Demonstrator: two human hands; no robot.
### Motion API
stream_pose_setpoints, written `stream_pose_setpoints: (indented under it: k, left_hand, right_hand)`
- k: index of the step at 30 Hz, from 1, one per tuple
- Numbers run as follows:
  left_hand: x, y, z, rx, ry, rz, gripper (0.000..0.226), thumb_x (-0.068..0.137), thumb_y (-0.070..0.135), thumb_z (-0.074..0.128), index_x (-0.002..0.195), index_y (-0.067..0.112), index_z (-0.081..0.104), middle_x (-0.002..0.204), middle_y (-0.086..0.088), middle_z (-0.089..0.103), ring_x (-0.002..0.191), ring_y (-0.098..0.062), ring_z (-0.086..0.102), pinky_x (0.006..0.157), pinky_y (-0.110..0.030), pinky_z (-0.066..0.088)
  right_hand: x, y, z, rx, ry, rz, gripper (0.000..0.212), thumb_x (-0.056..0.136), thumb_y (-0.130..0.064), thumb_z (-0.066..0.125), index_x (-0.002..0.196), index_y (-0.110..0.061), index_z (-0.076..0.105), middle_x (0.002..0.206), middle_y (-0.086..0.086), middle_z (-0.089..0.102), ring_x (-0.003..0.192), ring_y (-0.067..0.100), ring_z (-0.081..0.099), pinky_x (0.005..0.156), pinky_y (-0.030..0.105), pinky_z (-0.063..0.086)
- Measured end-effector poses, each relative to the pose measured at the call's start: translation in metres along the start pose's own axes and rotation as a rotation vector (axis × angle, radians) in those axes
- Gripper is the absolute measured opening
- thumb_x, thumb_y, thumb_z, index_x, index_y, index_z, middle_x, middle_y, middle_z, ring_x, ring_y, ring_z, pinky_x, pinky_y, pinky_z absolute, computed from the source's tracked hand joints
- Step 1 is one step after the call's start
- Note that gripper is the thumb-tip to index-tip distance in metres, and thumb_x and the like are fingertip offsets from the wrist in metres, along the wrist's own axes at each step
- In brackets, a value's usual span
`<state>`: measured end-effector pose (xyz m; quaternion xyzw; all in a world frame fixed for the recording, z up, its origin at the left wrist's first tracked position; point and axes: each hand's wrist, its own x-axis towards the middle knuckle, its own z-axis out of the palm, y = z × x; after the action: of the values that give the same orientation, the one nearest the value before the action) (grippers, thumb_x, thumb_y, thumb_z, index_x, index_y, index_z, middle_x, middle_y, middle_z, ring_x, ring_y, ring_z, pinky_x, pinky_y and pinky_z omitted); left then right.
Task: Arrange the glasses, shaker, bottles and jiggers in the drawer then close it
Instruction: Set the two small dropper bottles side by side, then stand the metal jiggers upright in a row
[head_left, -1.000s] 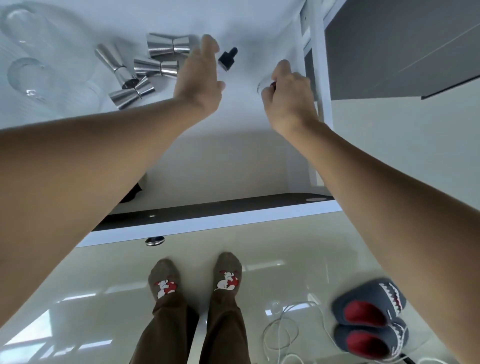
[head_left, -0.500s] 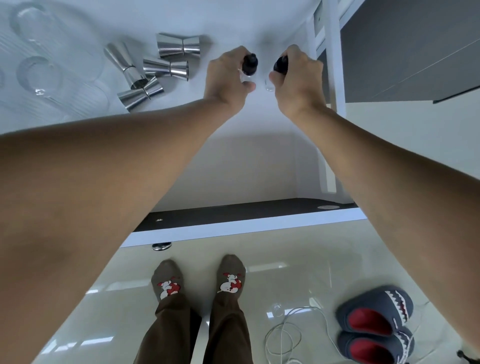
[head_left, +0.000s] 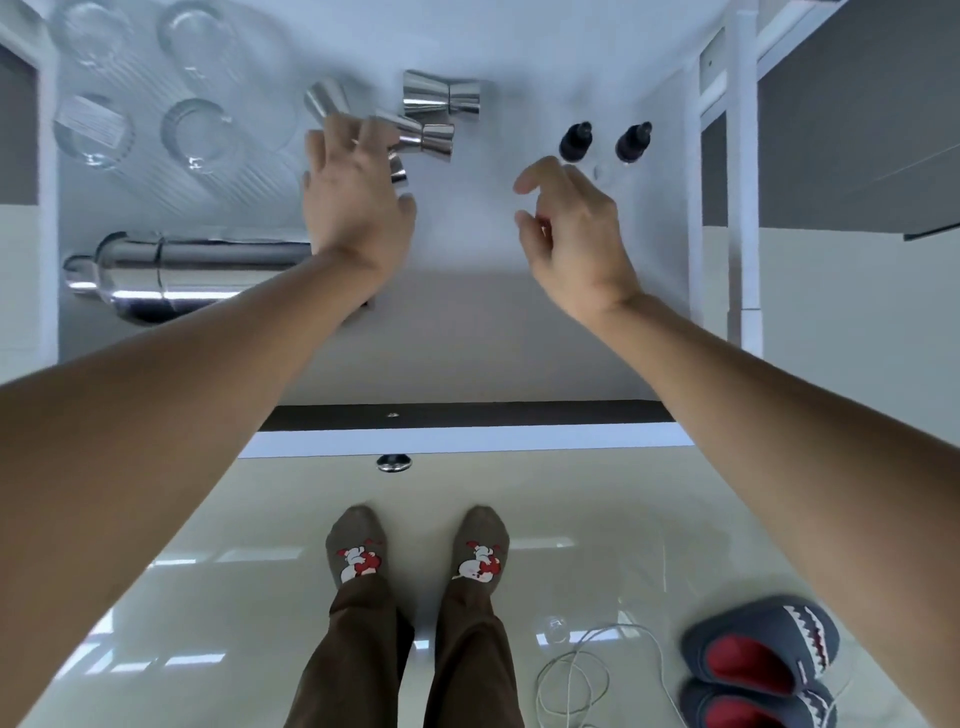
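I look down into an open white drawer (head_left: 519, 338). Two small clear bottles with black dropper caps (head_left: 575, 140) (head_left: 632, 141) stand side by side at the right. My right hand (head_left: 571, 234) hovers just in front of them, fingers apart, holding nothing. Several steel jiggers (head_left: 440, 98) lie in the middle. My left hand (head_left: 353, 197) is spread over them with its fingertips at one jigger (head_left: 423, 141), gripping nothing. A steel shaker (head_left: 171, 275) lies on its side at the left. Several ribbed glasses (head_left: 200, 132) lie at the back left.
The drawer's front panel with a metal knob (head_left: 394, 461) is near my feet (head_left: 415, 551). A white cable (head_left: 582, 675) and a pair of shark slippers (head_left: 758, 665) lie on the glossy floor at the right. A white cabinet frame (head_left: 745, 182) borders the drawer's right side.
Both hands have let go of the two dropper bottles, which now stand side by side. My left hand moved left over the jiggers; my right hand drew back. The view now shows the shaker.
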<state>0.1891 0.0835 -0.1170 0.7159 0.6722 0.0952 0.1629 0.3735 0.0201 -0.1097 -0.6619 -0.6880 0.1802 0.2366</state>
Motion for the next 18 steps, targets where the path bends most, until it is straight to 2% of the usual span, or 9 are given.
stream_pose_setpoints:
  k: [3,6,9,13,16,18]
  left_hand:
    - [0.014,-0.004,0.0,0.153,-0.132,-0.087,0.038,0.084,0.012,0.062,0.121,0.012,0.056,0.141,-0.012,0.039,0.125,-0.033,0.041,0.096,-0.045,0.044]
    - [0.025,-0.011,0.007,0.201,-0.126,-0.15,0.033,0.089,0.001,0.055,0.121,0.006,0.058,0.148,-0.013,0.033,0.123,-0.033,0.045,0.093,-0.044,0.049]
    - [0.028,-0.018,0.008,0.189,-0.139,-0.186,0.031,0.093,0.005,0.051,0.124,0.003,0.056,0.143,-0.013,0.039,0.121,-0.032,0.048,0.091,-0.04,0.048]
    - [0.024,-0.021,0.003,0.191,-0.187,-0.129,0.035,0.091,0.008,0.057,0.126,0.002,0.054,0.135,-0.015,0.044,0.12,-0.032,0.05,0.093,-0.04,0.049]
    - [0.02,-0.027,-0.002,0.076,-0.166,-0.07,0.028,0.087,0.011,0.06,0.114,0.005,0.062,0.125,-0.014,0.053,0.111,-0.032,0.057,0.086,-0.039,0.05]
    - [0.017,-0.033,-0.006,-0.074,-0.134,-0.035,0.023,0.082,0.015,0.065,0.104,0.009,0.066,0.114,-0.012,0.062,0.102,-0.03,0.06,0.079,-0.035,0.049]
  right_hand:
    - [0.019,-0.017,0.017,-0.008,-0.08,-0.016,0.026,0.087,-0.003,0.05,0.112,-0.002,0.056,0.102,0.016,0.057,0.081,0.03,0.06,0.074,0.044,0.052]
    - [0.045,-0.029,0.031,-0.094,-0.157,-0.017,0.035,0.09,-0.005,0.049,0.125,-0.007,0.051,0.124,0.013,0.052,0.103,0.033,0.053,0.084,0.042,0.048]
    - [0.07,-0.036,0.045,-0.206,-0.237,0.007,0.042,0.091,-0.01,0.053,0.132,-0.011,0.045,0.134,0.007,0.049,0.114,0.033,0.045,0.086,0.042,0.048]
    - [0.085,-0.034,0.061,-0.314,-0.255,0.077,0.028,0.091,-0.016,0.057,0.117,-0.009,0.053,0.118,0.011,0.059,0.11,0.033,0.047,0.082,0.043,0.048]
    - [0.081,-0.027,0.071,-0.31,-0.208,0.114,0.016,0.09,-0.014,0.056,0.104,-0.007,0.055,0.104,0.012,0.061,0.1,0.033,0.05,0.065,0.036,0.041]
    - [0.076,-0.024,0.069,-0.242,-0.188,0.147,0.015,0.087,-0.012,0.055,0.101,-0.007,0.056,0.101,0.012,0.059,0.093,0.031,0.052,0.064,0.03,0.034]
